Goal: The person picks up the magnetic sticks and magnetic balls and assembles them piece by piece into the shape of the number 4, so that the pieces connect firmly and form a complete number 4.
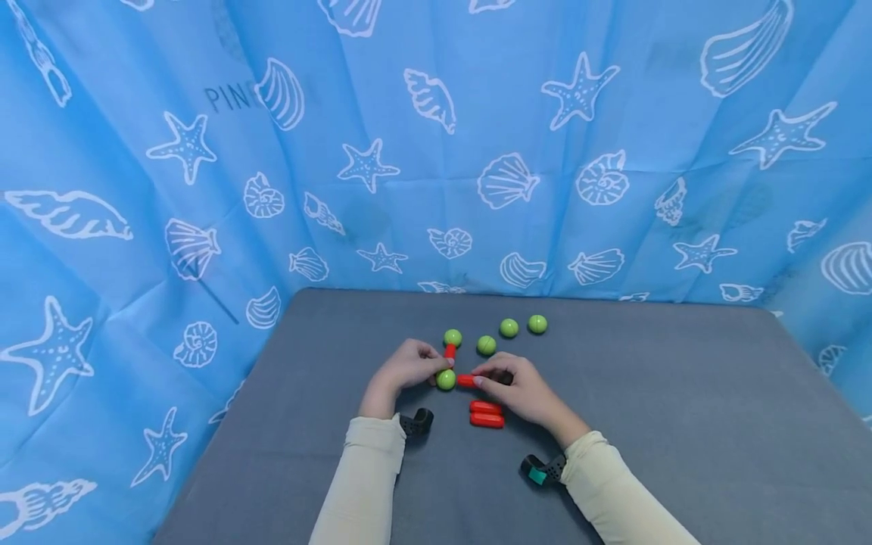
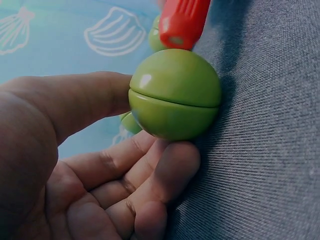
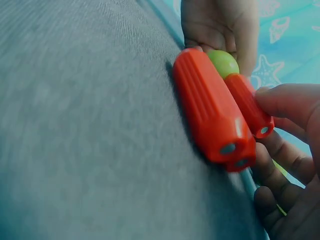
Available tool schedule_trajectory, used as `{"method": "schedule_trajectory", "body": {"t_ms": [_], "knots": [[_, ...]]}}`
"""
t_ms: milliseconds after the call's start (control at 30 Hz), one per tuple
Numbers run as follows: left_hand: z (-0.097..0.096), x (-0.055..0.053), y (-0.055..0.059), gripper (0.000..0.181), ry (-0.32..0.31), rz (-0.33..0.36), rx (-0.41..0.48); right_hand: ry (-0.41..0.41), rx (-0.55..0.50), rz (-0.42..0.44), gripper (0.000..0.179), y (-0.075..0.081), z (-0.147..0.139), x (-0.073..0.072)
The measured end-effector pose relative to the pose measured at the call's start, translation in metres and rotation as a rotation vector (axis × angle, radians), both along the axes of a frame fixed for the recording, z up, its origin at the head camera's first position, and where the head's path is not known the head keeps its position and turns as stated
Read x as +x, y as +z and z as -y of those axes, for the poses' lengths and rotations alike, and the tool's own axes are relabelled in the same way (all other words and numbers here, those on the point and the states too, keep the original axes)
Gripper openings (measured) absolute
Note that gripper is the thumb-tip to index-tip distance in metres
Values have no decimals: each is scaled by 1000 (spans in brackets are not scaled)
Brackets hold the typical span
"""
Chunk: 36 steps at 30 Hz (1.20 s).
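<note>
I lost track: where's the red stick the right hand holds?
In the head view, the stick is below centre, just right of the green ball that the left hand holds.

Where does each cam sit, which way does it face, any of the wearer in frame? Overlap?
Head: on the person's head, facing forward and down over the grey table to the blue curtain; left hand, right hand and both sleeves show.
Left wrist: on that wrist, looking at the green ball the left hand pinches; part of that hand shows.
Right wrist: on that wrist, looking past two lying red rods to the held red rod; parts of both hands show.
Shared: head and right wrist both show both hands and the lying rods.
</note>
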<state>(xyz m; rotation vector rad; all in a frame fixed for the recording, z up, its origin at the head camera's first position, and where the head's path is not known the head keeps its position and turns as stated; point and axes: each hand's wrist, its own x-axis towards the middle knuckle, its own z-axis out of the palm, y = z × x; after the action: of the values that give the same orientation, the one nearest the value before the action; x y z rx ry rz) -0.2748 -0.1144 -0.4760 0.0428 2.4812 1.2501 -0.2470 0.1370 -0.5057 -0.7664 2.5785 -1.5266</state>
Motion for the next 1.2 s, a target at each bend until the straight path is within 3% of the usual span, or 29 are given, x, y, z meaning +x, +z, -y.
{"method": "schedule_trajectory", "body": {"t_ms": [800, 1000, 1200], "knots": [[0, -7, 0, 29, 6, 29, -10, 19, -95, 66, 16, -7, -4, -8], [0, -7, -1, 29, 11, 25, -11, -23, -162, 139, 21, -7, -6, -9], [0, -5, 0, 27, 7, 21, -7, -135, -227, 189, 24, -5, -8, -8]]}}
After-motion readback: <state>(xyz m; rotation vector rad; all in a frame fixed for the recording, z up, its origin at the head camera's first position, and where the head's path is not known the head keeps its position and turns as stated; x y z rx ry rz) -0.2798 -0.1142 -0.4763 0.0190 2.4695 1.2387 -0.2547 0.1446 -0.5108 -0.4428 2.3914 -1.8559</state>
